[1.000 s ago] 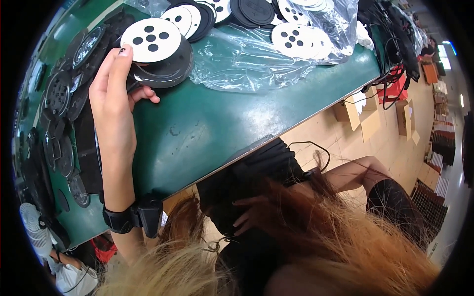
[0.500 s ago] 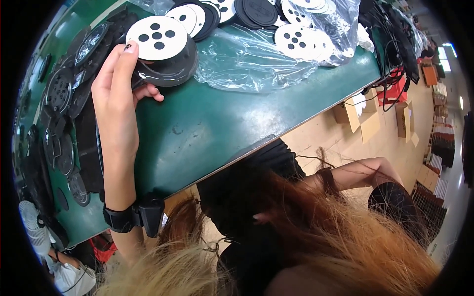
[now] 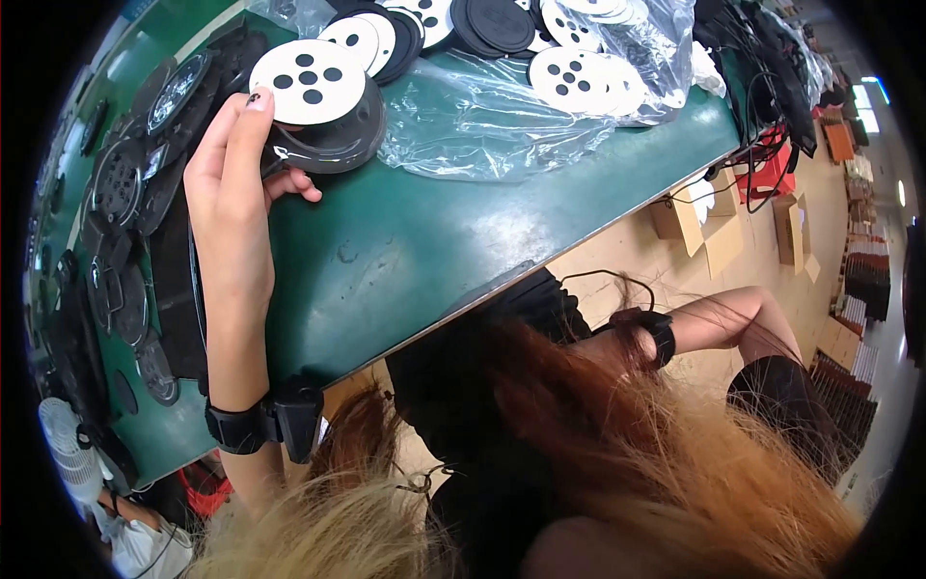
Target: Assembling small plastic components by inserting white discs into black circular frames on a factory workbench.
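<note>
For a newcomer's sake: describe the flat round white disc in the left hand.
Above the green-topped table, at upper left, find the bare left hand. It holds the flat round white disc with five dark spots, partly covering a glossy black round part. Unlike the white discs lying beyond, this one is gripped.

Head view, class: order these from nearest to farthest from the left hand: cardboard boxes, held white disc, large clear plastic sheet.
1. White disc: in the left hand.
2. Clear plastic sheet: on the table, rightward.
3. Cardboard boxes: past the table, farther right.
</note>
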Tool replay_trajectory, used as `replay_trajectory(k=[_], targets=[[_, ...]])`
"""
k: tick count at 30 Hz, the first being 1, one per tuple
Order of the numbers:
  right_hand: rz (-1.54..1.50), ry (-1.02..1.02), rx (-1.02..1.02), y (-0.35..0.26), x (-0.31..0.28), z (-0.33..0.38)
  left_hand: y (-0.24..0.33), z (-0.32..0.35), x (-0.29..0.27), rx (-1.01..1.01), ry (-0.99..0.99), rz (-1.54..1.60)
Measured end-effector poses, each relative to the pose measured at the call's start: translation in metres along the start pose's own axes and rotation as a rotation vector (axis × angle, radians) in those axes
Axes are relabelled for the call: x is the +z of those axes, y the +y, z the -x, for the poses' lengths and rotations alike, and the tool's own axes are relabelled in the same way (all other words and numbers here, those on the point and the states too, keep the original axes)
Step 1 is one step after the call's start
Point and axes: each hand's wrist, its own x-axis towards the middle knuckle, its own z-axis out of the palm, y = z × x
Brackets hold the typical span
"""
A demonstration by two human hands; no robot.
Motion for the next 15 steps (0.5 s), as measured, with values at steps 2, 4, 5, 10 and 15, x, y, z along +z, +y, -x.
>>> replay_trajectory(k=[2, 4, 5, 10, 15], targets=[[0.011, 0.0, 0.002, -0.001, 0.0, 0.001, 0.0, 0.001, -0.002, -0.004, 0.017, -0.014], [0.021, 0.002, 0.005, -0.002, -0.001, 0.001, 0.001, 0.001, -0.002, 0.006, 0.017, -0.012], [0.026, 0.004, 0.006, -0.002, -0.002, 0.001, 0.001, 0.002, -0.003, 0.015, 0.018, -0.008], [0.055, 0.015, 0.006, -0.008, -0.004, 0.005, 0.001, 0.002, -0.002, 0.005, 0.027, -0.01], [0.08, 0.026, 0.011, -0.018, -0.006, 0.01, 0.0, -0.002, -0.001, 0.005, 0.024, -0.009]])
